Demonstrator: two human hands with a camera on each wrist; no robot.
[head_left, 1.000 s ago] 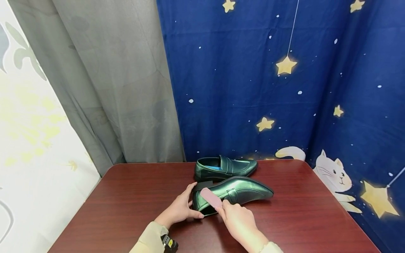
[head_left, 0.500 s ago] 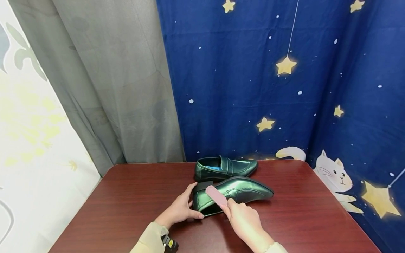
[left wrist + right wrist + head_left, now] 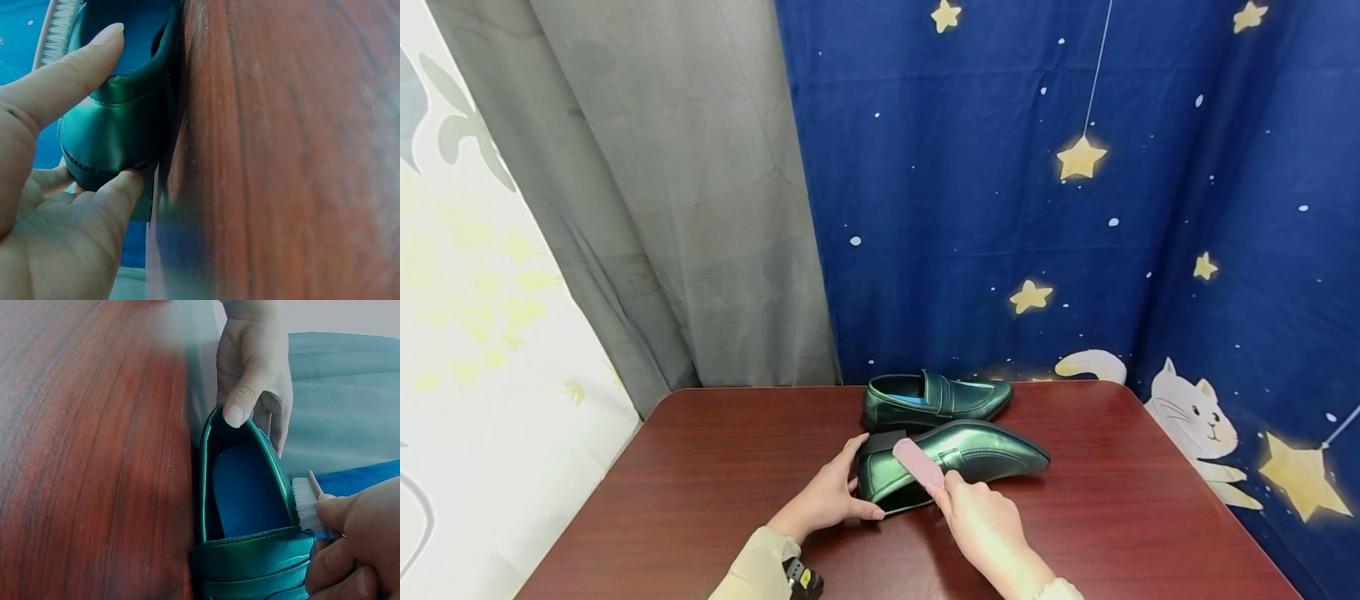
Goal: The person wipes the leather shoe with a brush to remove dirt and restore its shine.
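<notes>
A shiny green loafer [image 3: 1000, 454] lies on its side on the table, its sole facing the back and its opening towards me. My left hand [image 3: 827, 498] grips it by the heel; in the left wrist view the thumb reaches over the back rim of the shoe [image 3: 112, 134]. A pink-backed brush [image 3: 917, 463] is held by my right hand [image 3: 983, 527] over the upward side of the loafer. Its white bristles [image 3: 304, 501] meet that side beside the opening in the right wrist view. A blue insole [image 3: 250, 494] shows inside.
Behind stands a second green loafer [image 3: 970, 398], upright, toe to the right, close to the sole of the first. The reddish-brown wooden table [image 3: 700, 450] ends at a blue starry curtain [image 3: 940, 208] and a grey curtain [image 3: 700, 208].
The brush and my right hand have shifted a little to the right along the shoe's side, away from the heel. My left hand and both loafers keep their places.
</notes>
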